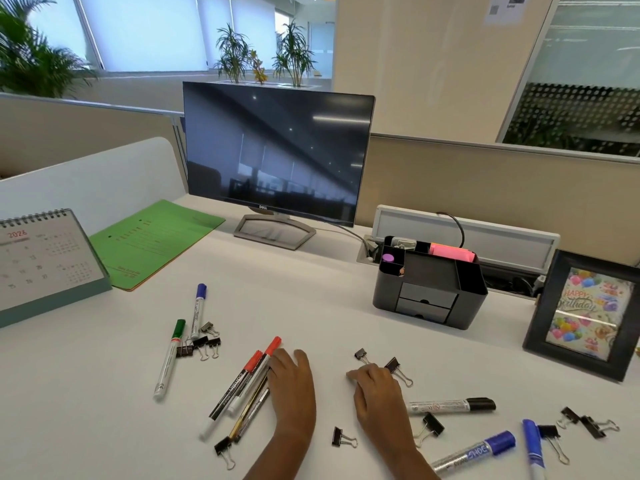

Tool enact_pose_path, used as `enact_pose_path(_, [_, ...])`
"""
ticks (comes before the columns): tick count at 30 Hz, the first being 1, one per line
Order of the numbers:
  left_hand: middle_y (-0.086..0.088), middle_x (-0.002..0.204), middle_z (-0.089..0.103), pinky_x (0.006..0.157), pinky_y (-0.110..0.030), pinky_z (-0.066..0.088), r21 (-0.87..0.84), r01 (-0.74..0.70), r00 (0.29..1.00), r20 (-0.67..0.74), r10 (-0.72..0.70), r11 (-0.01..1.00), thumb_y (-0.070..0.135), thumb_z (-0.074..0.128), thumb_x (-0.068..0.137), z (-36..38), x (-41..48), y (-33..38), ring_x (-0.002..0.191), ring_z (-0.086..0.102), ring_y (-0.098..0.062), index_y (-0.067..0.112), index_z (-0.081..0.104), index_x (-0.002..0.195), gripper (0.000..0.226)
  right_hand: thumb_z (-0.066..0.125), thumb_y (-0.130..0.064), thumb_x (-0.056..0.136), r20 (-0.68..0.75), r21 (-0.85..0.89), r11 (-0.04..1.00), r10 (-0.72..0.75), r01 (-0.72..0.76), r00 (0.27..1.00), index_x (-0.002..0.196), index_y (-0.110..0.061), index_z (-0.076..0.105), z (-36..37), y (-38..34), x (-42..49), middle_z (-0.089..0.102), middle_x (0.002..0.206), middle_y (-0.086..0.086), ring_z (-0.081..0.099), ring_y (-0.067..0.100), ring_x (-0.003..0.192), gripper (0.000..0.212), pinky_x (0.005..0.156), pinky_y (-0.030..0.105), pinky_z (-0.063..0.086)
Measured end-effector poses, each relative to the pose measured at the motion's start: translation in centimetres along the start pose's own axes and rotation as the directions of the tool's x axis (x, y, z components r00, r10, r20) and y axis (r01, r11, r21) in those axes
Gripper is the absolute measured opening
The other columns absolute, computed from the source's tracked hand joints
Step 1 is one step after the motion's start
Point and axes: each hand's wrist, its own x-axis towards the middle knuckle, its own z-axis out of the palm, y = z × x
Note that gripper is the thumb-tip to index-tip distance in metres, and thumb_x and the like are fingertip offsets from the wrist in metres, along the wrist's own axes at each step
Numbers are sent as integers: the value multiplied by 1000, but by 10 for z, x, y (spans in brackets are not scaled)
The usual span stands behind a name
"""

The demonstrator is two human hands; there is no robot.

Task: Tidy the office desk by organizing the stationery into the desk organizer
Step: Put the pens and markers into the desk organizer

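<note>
Desk organizer (472, 289): black, stands at the right rear of the white desk (311, 289), two small drawers in its front closed. Pink sticky notes (450, 252) sit in a rear compartment, a purple-capped item (388, 258) in the left one.

Stationery lies loose in front of you, well apart from the organizer:
- bundle of red-capped markers and pens (249, 382), left of centre
- green marker (170, 358) and blue marker (198, 311) further left, a cluster of binder clips (204, 342) between them
- black marker (450, 405) and two blue markers (474, 452) to the right, more clips scattered around

Your left hand (292, 386) lies flat and relaxed, fingers straight, touching the bundle's right side. Your right hand (375, 389) rests knuckles-up with fingers bent, just beside a binder clip (394, 367); you cannot tell whether it grasps the clip.

Behind: dark monitor (277, 154), green folder (156, 240), desk calendar (45, 261) at left, picture frame (585, 313) at far right
</note>
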Motion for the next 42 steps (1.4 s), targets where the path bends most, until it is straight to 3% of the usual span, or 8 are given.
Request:
enact_pose_path(4, [-27, 122, 52, 73, -21, 53, -129, -22, 996, -87, 11, 991, -6, 65, 75, -7, 4, 3, 102, 59, -28, 8, 56, 114, 43, 81, 1, 47, -8, 20, 1000, -7, 7, 1000, 76, -21, 68, 1, 1, 1, 62, 72, -7, 42, 8, 74, 39, 65, 23, 35])
enact_pose_path(13, [-17, 155, 5, 85, -21, 47, -436, -288, 957, -92, 276, 853, -5, 43, 89, -12, 11, 28, 129, 37, -22, 19, 32, 140, 57, 58, 2, 78, 85, 216, 971, 84, -100, 993, 92, -10, 70, -2, 2, 4, 66, 87, 3, 48, 6, 86, 22, 77, 20, 38])
enact_pose_path(17, [1, 154, 13, 99, -19, 38, -586, -419, 899, -161, 407, 694, 17, 46, 95, -17, 16, 45, 130, 36, -9, 46, 33, 132, 50, 51, -11, 92, 178, 536, 775, 283, -334, 942, 102, -17, 63, -14, -2, 15, 61, 94, -6, 57, 11, 90, 16, 72, 4, 39])
enact_pose_path(24, [19, 131, 44, 92, -15, 48, -466, -611, 791, -391, 471, 640, 59, 40, 87, -25, 16, 62, 117, 50, -6, 71, 33, 107, 24, 55, -12, 90, 218, 767, 457, 474, -450, 853, 90, -15, 62, -37, 5, 46, 68, 81, 2, 65, 21, 72, 8, 56, 14, 52])
enact_pose_path(27, [7, 144, 37, 103, -18, 40, -423, -712, 702, -427, 570, 561, 38, 47, 93, -30, 18, 68, 126, 43, -7, 48, 32, 133, 43, 59, -11, 87, 189, 774, 483, 440, -409, 878, 78, -14, 63, -48, 13, 58, 68, 75, 10, 67, 27, 70, 10, 54, 15, 51])
enact_pose_path(30, [-6, 143, 38, 98, -20, 45, -515, -615, 787, -442, 430, 597, -1, 49, 91, -34, 17, 61, 127, 44, -14, 18, 30, 142, 58, 60, -8, 86, 72, 787, 536, 414, -307, 907, 81, -12, 65, -66, 21, 77, 66, 79, 15, 65, 23, 69, 7, 64, 23, 57])
enact_pose_path(35, [-1, 126, 54, 91, -23, 44, -447, -387, 912, -317, 261, 807, -4, 40, 90, -29, 24, 29, 115, 49, -16, 17, 45, 133, 47, 59, -5, 86, -278, 673, 735, 358, -85, 892, 89, -9, 66, -104, 39, 124, 61, 85, 14, 62, 12, 65, 8, 65, 17, 56])
enact_pose_path(42, [-4, 45, 56, 30, -21, 40, -121, -268, 950, -199, 241, 956, -5, 88, 16, -33, 19, -1, 38, 54, -15, 11, 62, 46, 43, 56, -7, 89, -236, 407, 901, 262, -150, 936, 100, 3, 65, -101, 55, 170, 67, 100, 20, 61, 30, 92, 18, 85, 41, 52])
